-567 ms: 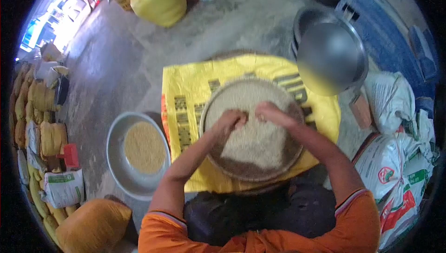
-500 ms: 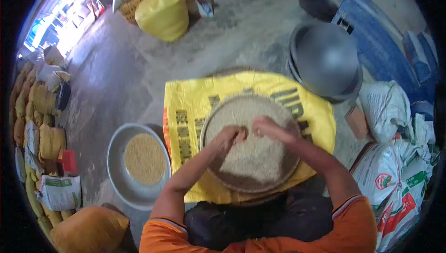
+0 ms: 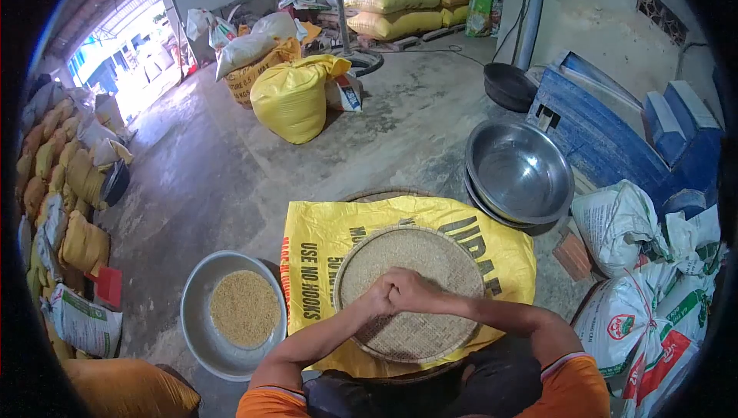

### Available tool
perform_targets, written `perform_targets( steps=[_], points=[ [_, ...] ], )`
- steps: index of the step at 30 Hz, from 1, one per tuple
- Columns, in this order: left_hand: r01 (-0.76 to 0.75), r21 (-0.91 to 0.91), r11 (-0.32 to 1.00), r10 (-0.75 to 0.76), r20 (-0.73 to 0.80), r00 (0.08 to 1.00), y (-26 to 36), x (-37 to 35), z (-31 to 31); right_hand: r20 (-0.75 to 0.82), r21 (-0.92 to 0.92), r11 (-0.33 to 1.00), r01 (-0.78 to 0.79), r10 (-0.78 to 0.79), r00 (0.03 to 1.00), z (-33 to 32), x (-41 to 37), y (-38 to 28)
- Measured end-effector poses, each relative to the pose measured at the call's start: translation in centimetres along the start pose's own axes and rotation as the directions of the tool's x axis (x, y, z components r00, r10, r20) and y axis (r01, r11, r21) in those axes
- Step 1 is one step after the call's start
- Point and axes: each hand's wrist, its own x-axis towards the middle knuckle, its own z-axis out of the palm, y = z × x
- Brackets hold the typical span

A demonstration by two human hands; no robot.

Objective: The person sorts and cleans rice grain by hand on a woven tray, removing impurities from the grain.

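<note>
A round woven tray (image 3: 430, 346) holding a layer of pale grain (image 3: 400, 253) rests on a yellow printed sack (image 3: 315, 226) in front of my knees. Above the tray's middle, my left hand (image 3: 377, 297) and my right hand (image 3: 415, 290) are pressed together with fingers closed. Whatever may be between them is hidden. Bare weave shows in the tray's lower part. To the left stands a metal basin (image 3: 201, 341) with golden grain (image 3: 244, 309) inside.
Stacked metal basins (image 3: 520, 172) and a dark pan (image 3: 509, 87) stand at right, near a blue machine (image 3: 600, 126). White sacks (image 3: 615, 226) lie at far right. A full yellow sack (image 3: 290, 103) stands ahead; filled bags (image 3: 84, 241) line the left.
My hands, apart over the tray before, have come together. The grain has spread toward the tray's far side, baring more weave near me. The view has tilted up.
</note>
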Motion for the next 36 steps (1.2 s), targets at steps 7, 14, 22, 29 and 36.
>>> perform_targets(
  steps=[7, 14, 22, 29, 36],
  points=[
    [0.497, -0.834, 0.241, -0.753, 0.163, 0.637, -0.9, 1.5, -1.5, -0.079, -0.129, 0.969, 0.211, -0.223, 0.972, -0.7, -0.9, -0.6],
    [0.205, -0.933, 0.297, -0.844, -0.156, 0.514, -1.3, -2.5, -13.8, -0.061, -0.104, 0.995, -0.01, 0.004, 0.998, -1.8, -2.3, 0.8],
    [-0.02, -0.64, 0.768, -0.637, -0.766, 0.084, 1.8, -15.1, -25.4, 0.018, -0.11, 0.987, -0.118, 0.12, 0.993, -0.3, -3.3, 3.8],
    [0.189, -0.516, 0.836, -0.448, -0.839, -0.308, 1.3, -23.4, -24.6, 0.112, -0.088, 0.97, -0.226, 0.235, 0.966, 0.0, -2.9, 3.2],
    [0.923, -0.091, 0.375, -0.1, -0.993, -0.057, -5.2, -29.6, -25.6, 0.151, -0.116, 0.959, -0.259, 0.275, 0.949, 1.8, -3.1, 5.1]
  ],
)
